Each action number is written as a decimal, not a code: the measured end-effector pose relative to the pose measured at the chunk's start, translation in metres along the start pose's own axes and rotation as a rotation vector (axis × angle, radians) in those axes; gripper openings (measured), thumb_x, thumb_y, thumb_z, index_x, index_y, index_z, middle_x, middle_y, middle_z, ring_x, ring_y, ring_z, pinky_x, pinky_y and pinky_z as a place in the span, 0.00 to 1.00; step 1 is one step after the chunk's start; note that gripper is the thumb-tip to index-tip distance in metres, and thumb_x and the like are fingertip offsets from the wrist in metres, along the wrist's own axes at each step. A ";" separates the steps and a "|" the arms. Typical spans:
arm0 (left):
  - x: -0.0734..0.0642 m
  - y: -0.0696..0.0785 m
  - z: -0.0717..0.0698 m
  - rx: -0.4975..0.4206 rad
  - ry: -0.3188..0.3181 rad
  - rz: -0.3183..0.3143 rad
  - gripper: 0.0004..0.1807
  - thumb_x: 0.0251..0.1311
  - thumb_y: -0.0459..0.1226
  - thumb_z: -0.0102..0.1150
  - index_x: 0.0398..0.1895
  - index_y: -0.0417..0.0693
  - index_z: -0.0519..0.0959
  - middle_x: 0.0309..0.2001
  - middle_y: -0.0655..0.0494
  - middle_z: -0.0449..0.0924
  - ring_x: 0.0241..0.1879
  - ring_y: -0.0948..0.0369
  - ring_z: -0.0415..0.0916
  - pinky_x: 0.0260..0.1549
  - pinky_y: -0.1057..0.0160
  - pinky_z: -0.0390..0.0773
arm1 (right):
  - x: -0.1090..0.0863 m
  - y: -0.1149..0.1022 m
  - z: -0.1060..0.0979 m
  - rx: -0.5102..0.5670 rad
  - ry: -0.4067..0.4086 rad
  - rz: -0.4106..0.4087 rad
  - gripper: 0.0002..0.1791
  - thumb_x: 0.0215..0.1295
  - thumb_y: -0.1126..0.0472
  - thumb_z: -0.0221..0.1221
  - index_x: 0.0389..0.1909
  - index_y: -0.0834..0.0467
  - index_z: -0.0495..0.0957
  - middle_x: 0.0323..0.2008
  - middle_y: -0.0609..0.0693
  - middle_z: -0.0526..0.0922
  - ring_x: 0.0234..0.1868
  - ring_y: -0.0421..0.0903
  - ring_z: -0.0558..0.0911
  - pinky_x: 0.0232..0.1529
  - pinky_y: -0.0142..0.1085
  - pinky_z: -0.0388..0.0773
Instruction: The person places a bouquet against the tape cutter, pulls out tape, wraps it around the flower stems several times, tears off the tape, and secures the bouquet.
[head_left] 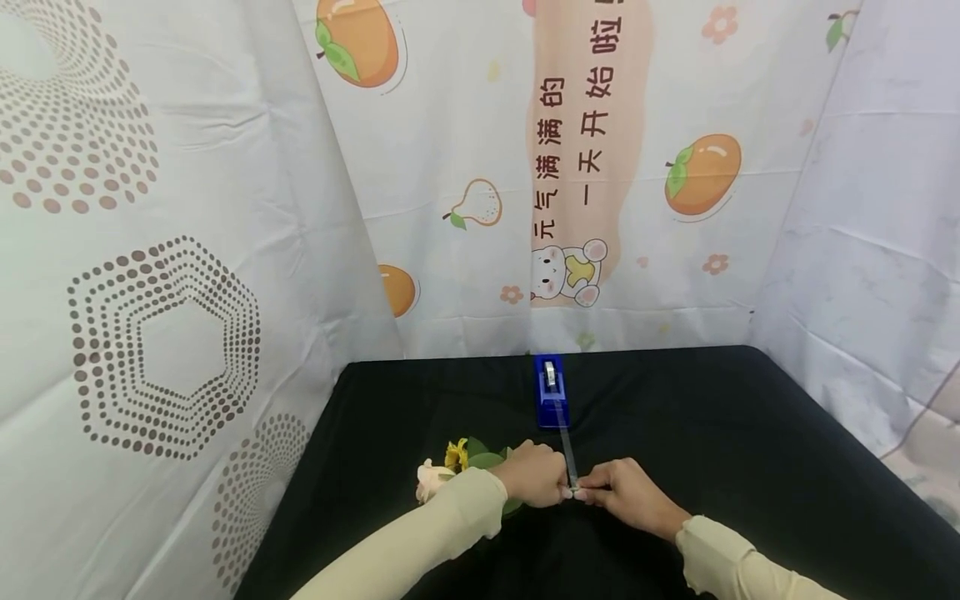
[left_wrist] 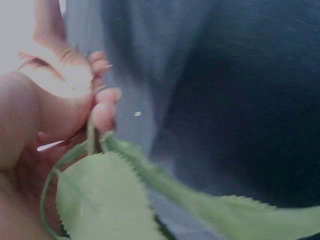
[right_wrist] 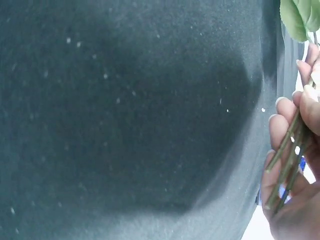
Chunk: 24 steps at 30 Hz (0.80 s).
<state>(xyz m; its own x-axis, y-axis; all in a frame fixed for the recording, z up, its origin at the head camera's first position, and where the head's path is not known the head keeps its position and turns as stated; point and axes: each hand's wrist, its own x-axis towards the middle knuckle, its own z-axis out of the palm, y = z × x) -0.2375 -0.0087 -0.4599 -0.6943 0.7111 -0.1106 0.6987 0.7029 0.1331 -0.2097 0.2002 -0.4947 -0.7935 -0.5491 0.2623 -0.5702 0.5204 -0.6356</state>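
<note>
My left hand grips a small bunch of flowers by its stems. A pale pink rose and a yellow flower show to the left of that hand, with green leaves hanging below its fingers in the left wrist view. My right hand meets the left one and pinches the stems, whose cut ends lie across its curled fingers. A strip of clear tape runs from a blue tape dispenser down to the fingertips of both hands.
A black cloth covers the table. The dispenser stands near the back edge, straight ahead of the hands. White printed curtains close in the back and both sides.
</note>
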 end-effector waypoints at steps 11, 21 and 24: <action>-0.005 0.008 0.017 0.412 0.212 0.097 0.12 0.58 0.50 0.72 0.19 0.66 0.83 0.20 0.72 0.76 0.32 0.66 0.65 0.35 0.63 0.61 | -0.003 0.003 -0.003 0.113 -0.110 0.173 0.10 0.73 0.59 0.62 0.45 0.57 0.90 0.33 0.40 0.87 0.30 0.36 0.79 0.31 0.33 0.75; -0.008 0.006 0.026 0.545 0.300 0.154 0.10 0.55 0.50 0.73 0.19 0.66 0.83 0.25 0.71 0.81 0.33 0.65 0.65 0.37 0.63 0.60 | 0.002 -0.002 -0.003 0.141 -0.164 0.274 0.16 0.77 0.50 0.57 0.38 0.53 0.89 0.29 0.44 0.84 0.31 0.43 0.78 0.33 0.36 0.72; -0.007 0.004 0.029 0.577 0.327 0.168 0.10 0.54 0.51 0.73 0.20 0.67 0.83 0.27 0.70 0.82 0.34 0.64 0.65 0.37 0.62 0.60 | 0.006 -0.003 -0.003 0.165 -0.181 0.300 0.15 0.76 0.52 0.58 0.36 0.55 0.88 0.29 0.46 0.84 0.31 0.45 0.78 0.33 0.37 0.73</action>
<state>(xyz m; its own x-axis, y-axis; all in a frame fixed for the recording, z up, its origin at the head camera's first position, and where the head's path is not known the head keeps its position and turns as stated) -0.2245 -0.0102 -0.4866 -0.5218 0.8337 0.1806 0.7183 0.5436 -0.4342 -0.2131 0.1973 -0.4894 -0.8610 -0.5028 -0.0767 -0.2646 0.5716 -0.7767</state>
